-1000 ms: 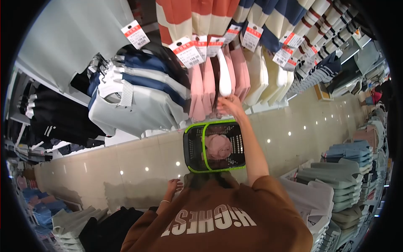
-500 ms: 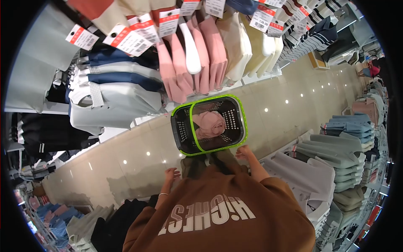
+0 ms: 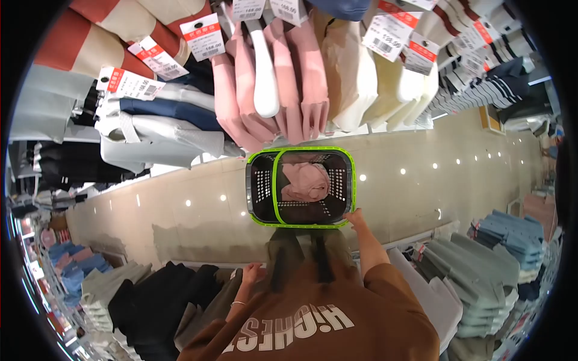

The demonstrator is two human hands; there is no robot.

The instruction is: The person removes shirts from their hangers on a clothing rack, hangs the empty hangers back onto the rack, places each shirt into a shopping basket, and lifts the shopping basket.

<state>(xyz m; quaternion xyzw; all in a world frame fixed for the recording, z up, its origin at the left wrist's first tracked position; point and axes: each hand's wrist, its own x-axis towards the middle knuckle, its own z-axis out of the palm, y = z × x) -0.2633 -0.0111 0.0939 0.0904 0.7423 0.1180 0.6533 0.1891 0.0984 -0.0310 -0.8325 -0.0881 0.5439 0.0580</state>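
Note:
A dark shopping basket (image 3: 260,210) with a bright green rim and green handle sits in the aisle in front of my legs. Inside it lies a folded pink garment (image 3: 306,182). My right hand (image 3: 356,218) is at the basket's near right corner, its fingers closed on the green rim. My left hand (image 3: 253,272) hangs low beside my brown top (image 3: 301,301), away from the basket. Its fingers are loosely curled, and nothing shows in them.
Pink garments (image 3: 274,78) hang ahead beyond the basket, with cream garments (image 3: 349,78) to their right and price tags (image 3: 203,37) above. Behind me stand racks of black clothes (image 3: 159,301) and grey-green clothes (image 3: 475,271). The shiny floor (image 3: 409,192) runs along the aisle.
The basket now sits straighter in view. My right hand has come onto its corner. My left hand has moved lower in view. The hanging clothes and tags appear larger and closer.

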